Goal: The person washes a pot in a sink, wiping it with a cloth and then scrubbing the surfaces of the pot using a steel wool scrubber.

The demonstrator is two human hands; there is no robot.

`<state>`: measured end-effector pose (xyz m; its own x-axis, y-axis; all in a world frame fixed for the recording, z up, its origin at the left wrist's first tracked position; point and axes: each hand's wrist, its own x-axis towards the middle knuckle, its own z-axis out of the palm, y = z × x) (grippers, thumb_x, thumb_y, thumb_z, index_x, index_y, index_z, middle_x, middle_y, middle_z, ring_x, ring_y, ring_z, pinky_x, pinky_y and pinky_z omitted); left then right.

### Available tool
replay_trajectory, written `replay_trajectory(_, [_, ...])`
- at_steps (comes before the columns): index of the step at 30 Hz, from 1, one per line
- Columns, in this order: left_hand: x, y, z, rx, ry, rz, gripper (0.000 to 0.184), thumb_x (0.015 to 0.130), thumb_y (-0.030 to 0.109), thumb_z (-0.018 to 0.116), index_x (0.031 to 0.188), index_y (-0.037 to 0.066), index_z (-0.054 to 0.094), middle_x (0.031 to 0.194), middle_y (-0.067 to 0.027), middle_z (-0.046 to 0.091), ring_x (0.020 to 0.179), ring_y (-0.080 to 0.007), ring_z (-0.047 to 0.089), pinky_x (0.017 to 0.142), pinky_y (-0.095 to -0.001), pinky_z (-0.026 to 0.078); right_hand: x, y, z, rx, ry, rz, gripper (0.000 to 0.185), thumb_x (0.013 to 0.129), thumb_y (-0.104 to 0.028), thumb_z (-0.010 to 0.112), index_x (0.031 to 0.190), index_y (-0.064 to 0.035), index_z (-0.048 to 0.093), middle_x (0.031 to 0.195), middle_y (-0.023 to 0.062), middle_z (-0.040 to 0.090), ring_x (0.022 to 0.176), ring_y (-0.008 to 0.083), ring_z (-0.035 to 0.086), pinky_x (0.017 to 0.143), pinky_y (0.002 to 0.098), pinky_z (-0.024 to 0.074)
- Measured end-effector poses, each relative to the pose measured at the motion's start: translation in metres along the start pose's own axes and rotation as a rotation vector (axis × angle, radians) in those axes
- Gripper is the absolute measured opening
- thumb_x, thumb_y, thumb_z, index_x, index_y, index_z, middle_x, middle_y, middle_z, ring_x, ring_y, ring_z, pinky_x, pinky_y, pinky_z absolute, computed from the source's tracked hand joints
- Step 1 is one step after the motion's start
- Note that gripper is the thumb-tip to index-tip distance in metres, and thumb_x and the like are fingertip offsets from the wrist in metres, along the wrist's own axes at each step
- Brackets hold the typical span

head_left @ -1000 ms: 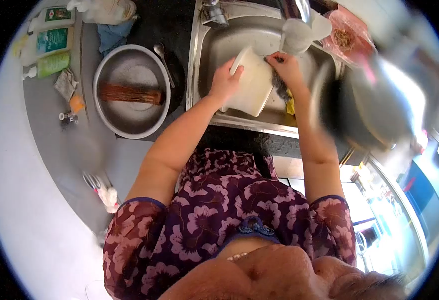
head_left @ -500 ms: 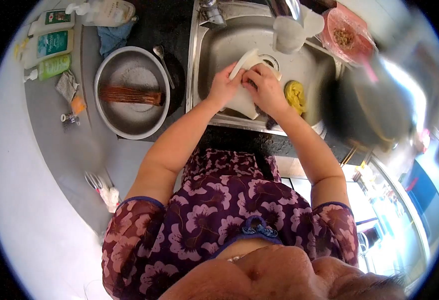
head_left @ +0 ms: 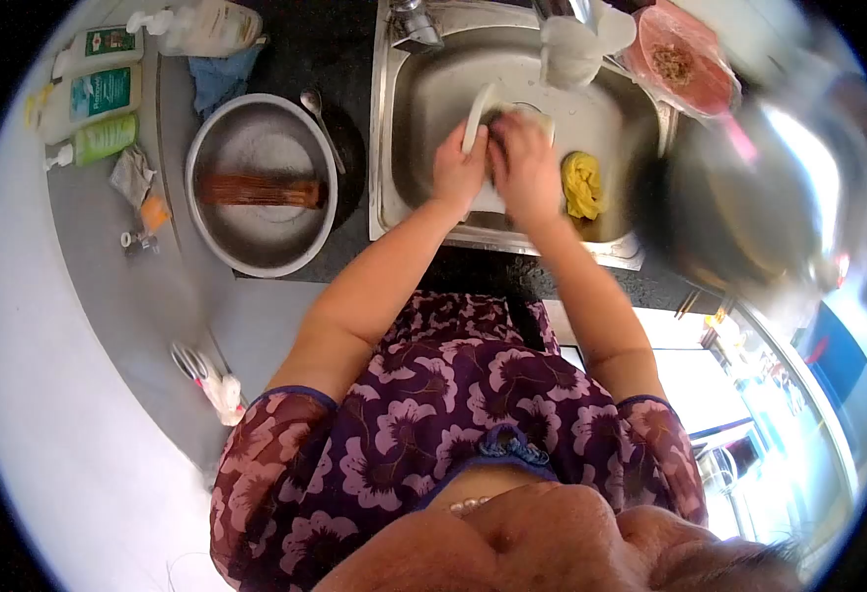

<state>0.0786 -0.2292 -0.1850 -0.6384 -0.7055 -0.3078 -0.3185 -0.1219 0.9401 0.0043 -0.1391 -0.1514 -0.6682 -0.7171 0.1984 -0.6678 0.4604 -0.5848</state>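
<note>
tub (head_left: 478,116) is in the sink (head_left: 435,91), its rim clamped in the left hand (head_left: 460,172), while the right hand (head_left: 527,166) is blurred over it, its grip impossible to tell, near a yellow cloth (head_left: 582,185).

Right fingers (head_left: 528,141) shifted leftward, beside left fingers (head_left: 451,150), white container (head_left: 478,116) more hidden; yellow cloth (head_left: 582,185) uncovered

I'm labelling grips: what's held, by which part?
Left hand grips the pale container by its rim; whether the right hand holds anything can't be told.

Two hands (head_left: 459,170) (head_left: 529,168), one container (head_left: 478,116)
</note>
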Motion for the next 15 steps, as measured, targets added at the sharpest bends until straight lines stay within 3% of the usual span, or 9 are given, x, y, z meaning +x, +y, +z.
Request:
replay_trajectory(1, [0.001, 0.003, -0.001, -0.022, 0.031, -0.058, 0.032, 0.098, 0.026, 0.054, 0.118, 0.002, 0.061, 0.097, -0.0114, 0.069, 0.086, -0.0166, 0.061, 0.08, -0.031, 0.048, -0.026, 0.001, 0.012, -0.114, 0.041, -0.101, 0.031, 0.077, -0.016, 0.066, 0.106, -0.0062, 0.062, 0.121, 0.0089, 0.059, 0.112, 0.0299, 0.054, 0.094, 0.041, 0.0458])
replay_trajectory(3, [-0.001, 0.01, -0.006, -0.067, 0.095, -0.179, 0.032, 0.098, 0.026, 0.053, 0.118, 0.001, 0.06, 0.098, -0.0122, 0.068, 0.087, -0.0171, 0.06, 0.08, -0.0316, 0.048, -0.048, -0.005, 0.006, -0.228, 0.018, -0.256, 0.026, 0.075, -0.015, 0.065, 0.1, -0.0082, 0.063, 0.117, 0.0067, 0.06, 0.111, 0.0275, 0.055, 0.096, 0.0399, 0.0448])
replay_trajectory(6, [0.0, -0.004, -0.007, -0.091, 0.138, -0.183, 0.032, 0.099, 0.027, 0.051, 0.115, 0.0, 0.06, 0.098, -0.0115, 0.067, 0.088, -0.016, 0.058, 0.08, -0.0314, 0.047, 0.0, -0.002, 0.009, -0.163, 0.003, -0.132, 0.026, 0.079, -0.015, 0.065, 0.105, -0.0114, 0.063, 0.118, 0.006, 0.061, 0.109, 0.0267, 0.057, 0.093, 0.0397, 0.0435])
replay_trajectory(8, [-0.006, -0.003, -0.007, -0.222, 0.127, -0.195, 0.031, 0.1, 0.026, 0.05, 0.113, 0.0, 0.06, 0.095, -0.0082, 0.066, 0.085, -0.0133, 0.057, 0.078, -0.03, 0.047, 0.047, 0.005, 0.021, -0.219, -0.157, 0.043, 0.019, 0.084, -0.024, 0.062, 0.098, -0.013, 0.068, 0.105, 0.0074, 0.066, 0.096, 0.0284, 0.061, 0.089, 0.0407, 0.0442])
replay_trajectory(10, [-0.008, -0.006, -0.001, -0.256, 0.129, -0.227, 0.03, 0.1, 0.026, 0.05, 0.113, 0.001, 0.06, 0.095, -0.0074, 0.065, 0.084, -0.0127, 0.056, 0.077, -0.0297, 0.047, 0.089, 0.011, 0.028, -0.301, -0.472, 0.293, 0.022, 0.086, -0.028, 0.059, 0.096, -0.0103, 0.069, 0.106, 0.0123, 0.064, 0.098, 0.0287, 0.062, 0.089, 0.0451, 0.0457])
replay_trajectory(13, [-0.001, -0.007, -0.002, -0.219, 0.106, -0.209, 0.031, 0.1, 0.026, 0.05, 0.113, 0.0, 0.06, 0.095, -0.0073, 0.065, 0.083, -0.0127, 0.056, 0.077, -0.0299, 0.047, 0.06, 0.006, 0.012, -0.201, -0.385, 0.212, 0.021, 0.083, -0.024, 0.061, 0.097, -0.0112, 0.069, 0.11, 0.0097, 0.064, 0.103, 0.028, 0.061, 0.089, 0.0449, 0.0466])
replay_trajectory(15, [0.0, -0.006, -0.004, -0.165, 0.105, -0.178, 0.032, 0.1, 0.027, 0.05, 0.115, 0.0, 0.059, 0.096, -0.0076, 0.065, 0.083, -0.0128, 0.056, 0.077, -0.03, 0.047, -0.001, 0.005, 0.001, -0.196, -0.004, -0.27, 0.021, 0.079, -0.019, 0.063, 0.098, -0.0124, 0.069, 0.111, 0.0063, 0.064, 0.107, 0.0279, 0.059, 0.089, 0.0428, 0.0472])
